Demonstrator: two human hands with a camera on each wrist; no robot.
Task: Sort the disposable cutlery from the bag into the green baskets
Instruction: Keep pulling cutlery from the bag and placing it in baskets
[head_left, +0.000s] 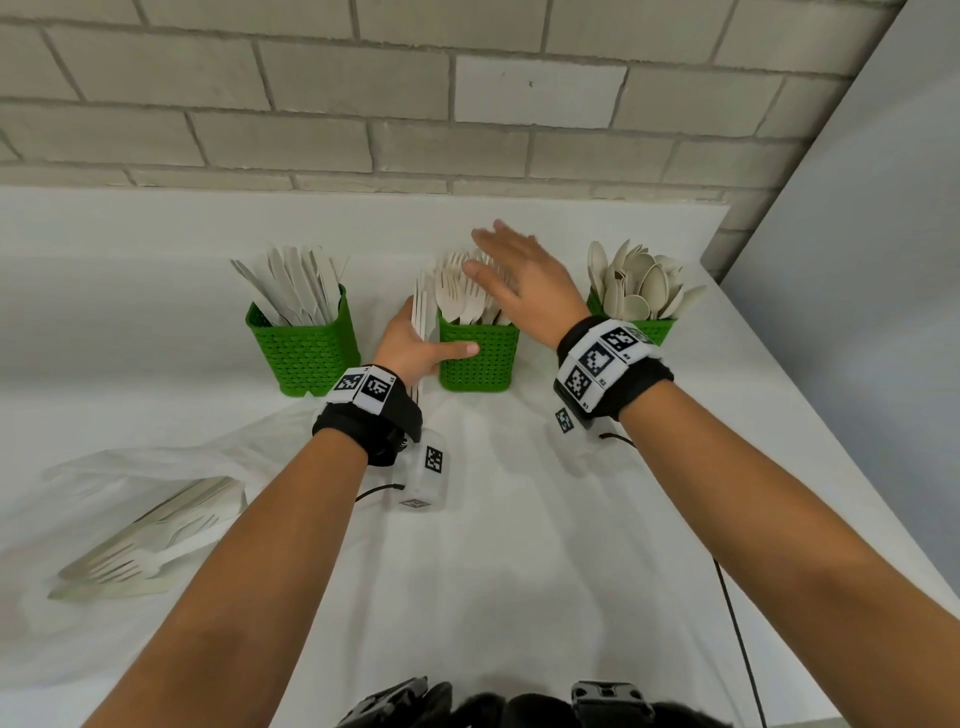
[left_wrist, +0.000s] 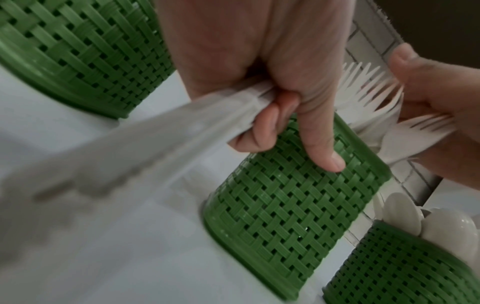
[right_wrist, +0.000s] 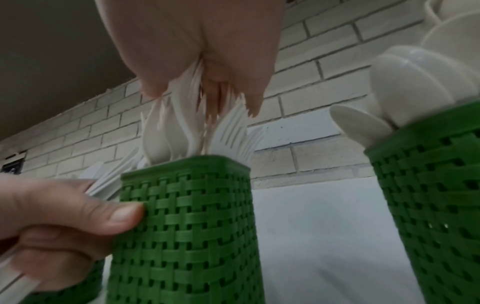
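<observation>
Three green baskets stand in a row: knives in the left basket (head_left: 304, 343), forks (head_left: 462, 296) in the middle basket (head_left: 478, 364), spoons in the right basket (head_left: 649, 327). My left hand (head_left: 410, 345) grips a bundle of white cutlery (head_left: 421, 312), seemingly knives, against the middle basket's left side, its thumb (left_wrist: 319, 148) pressing the basket's front (left_wrist: 285, 205). My right hand (head_left: 519, 275) lies flat and open on the fork tines (right_wrist: 176, 133), palm down. The clear bag (head_left: 145, 519) holding more cutlery lies at the front left.
A white cloth (head_left: 519, 571) covers the table. A brick wall (head_left: 467, 104) rises just behind the baskets. The table's right edge (head_left: 831, 441) runs close past the spoon basket. A black cable (head_left: 737, 623) hangs from my right wrist.
</observation>
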